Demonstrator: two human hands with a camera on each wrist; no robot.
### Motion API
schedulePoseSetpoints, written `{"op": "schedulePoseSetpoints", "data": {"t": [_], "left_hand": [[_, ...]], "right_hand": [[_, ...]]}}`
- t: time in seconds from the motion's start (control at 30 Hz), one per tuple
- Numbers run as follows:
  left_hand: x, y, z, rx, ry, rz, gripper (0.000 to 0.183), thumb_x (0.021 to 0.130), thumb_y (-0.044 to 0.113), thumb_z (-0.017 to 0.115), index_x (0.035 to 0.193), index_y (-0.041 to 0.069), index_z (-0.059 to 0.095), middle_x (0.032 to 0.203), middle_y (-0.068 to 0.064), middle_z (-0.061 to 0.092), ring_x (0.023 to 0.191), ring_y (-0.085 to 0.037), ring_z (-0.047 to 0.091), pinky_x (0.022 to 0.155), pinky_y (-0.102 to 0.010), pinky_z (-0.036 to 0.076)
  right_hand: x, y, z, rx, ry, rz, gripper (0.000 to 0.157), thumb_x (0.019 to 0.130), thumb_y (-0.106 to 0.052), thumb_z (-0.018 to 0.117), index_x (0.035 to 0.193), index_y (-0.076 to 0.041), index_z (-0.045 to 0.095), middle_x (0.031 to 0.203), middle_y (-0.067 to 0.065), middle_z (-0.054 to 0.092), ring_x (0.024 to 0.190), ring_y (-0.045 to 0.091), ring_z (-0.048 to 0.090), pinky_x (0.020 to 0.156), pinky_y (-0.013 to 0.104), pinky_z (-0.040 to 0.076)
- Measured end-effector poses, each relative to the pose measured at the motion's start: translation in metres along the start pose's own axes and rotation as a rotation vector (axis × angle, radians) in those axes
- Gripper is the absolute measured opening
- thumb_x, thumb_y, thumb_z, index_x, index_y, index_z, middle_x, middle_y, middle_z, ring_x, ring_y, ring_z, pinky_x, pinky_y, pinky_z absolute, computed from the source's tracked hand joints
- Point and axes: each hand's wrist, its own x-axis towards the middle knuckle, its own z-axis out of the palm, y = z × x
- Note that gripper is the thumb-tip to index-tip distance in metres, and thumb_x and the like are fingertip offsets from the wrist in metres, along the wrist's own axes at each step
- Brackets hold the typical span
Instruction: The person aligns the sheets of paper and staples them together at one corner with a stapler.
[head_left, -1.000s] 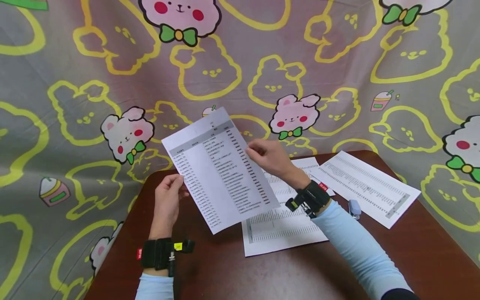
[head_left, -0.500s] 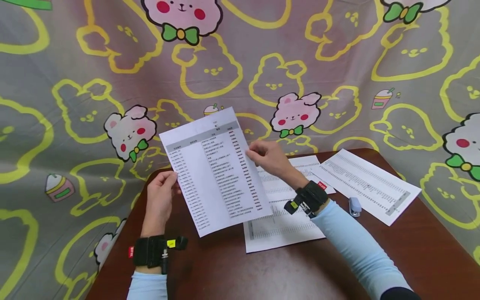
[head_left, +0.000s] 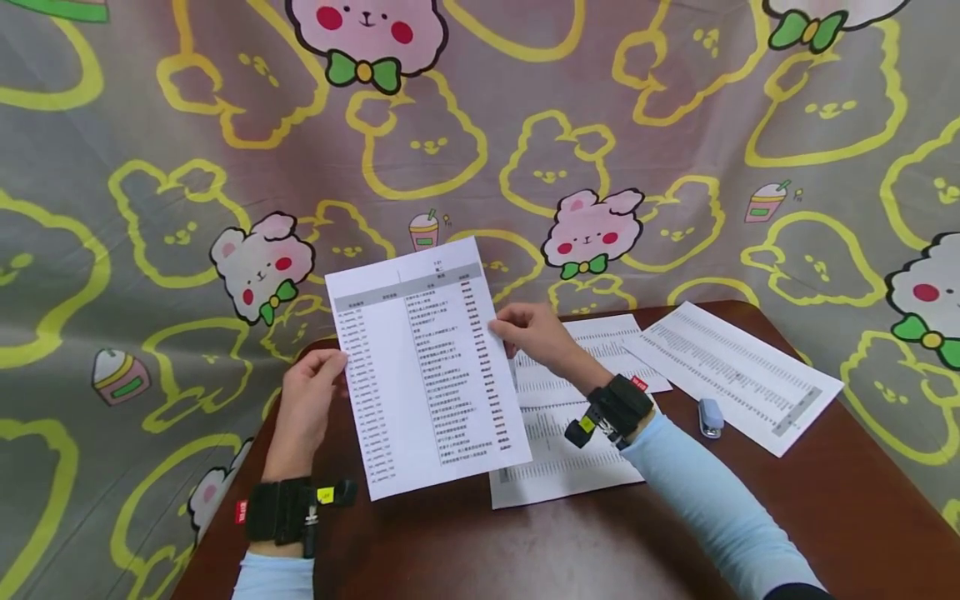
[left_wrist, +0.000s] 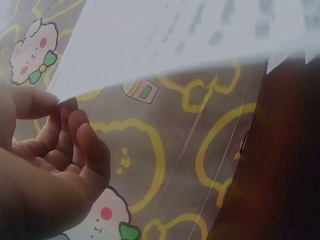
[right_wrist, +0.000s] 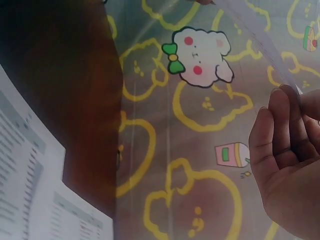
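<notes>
A white printed sheet of paper [head_left: 427, 375] with a grey header row is held up over the table, tilted slightly. My left hand [head_left: 307, 396] pinches its left edge between thumb and fingertips. At the opposite edge, my right hand [head_left: 543, 337] pinches it a little higher up. In the left wrist view the sheet [left_wrist: 150, 45] spreads above the left hand [left_wrist: 55, 155], its edge caught at the thumb tip. Seen nearly edge-on in the right wrist view, the sheet [right_wrist: 260, 37] runs down to the fingertips of the right hand [right_wrist: 290, 150].
Printed papers [head_left: 577, 450] lie on the dark brown table [head_left: 420, 550], partly behind the held sheet and right arm. Another printed sheet [head_left: 738, 375] lies at the right, with a small light-blue stapler [head_left: 709, 417] beside it. A patterned curtain [head_left: 465, 108] hangs behind the table.
The held sheet has come down a little and turned more upright. My left hand has moved left with its edge; the right hand has dropped slightly, both still pinching.
</notes>
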Motion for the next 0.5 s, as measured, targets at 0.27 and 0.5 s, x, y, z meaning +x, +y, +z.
{"op": "schedulePoseSetpoints", "data": {"t": [0.27,0.5], "left_hand": [[0.000,-0.004,-0.009,0.158,0.001,0.011,0.042,0.089,0.046,0.054,0.107,0.009,0.060,0.099,-0.004,0.061,0.081,-0.020,0.054,0.070,-0.029,0.044],[0.000,-0.006,-0.020,0.233,-0.040,-0.009,0.047,0.090,0.048,0.052,0.111,0.007,0.059,0.100,-0.006,0.061,0.082,-0.021,0.055,0.071,-0.029,0.046]], "right_hand": [[-0.004,0.007,0.007,0.066,-0.026,0.094,0.024,0.088,-0.031,0.063,0.095,-0.008,0.067,0.086,0.010,0.067,0.067,0.029,0.059,0.067,0.048,0.051],[-0.006,0.010,0.017,0.133,-0.051,0.180,0.025,0.087,-0.029,0.064,0.095,-0.005,0.067,0.083,0.011,0.066,0.062,0.022,0.059,0.060,0.034,0.051]]}}
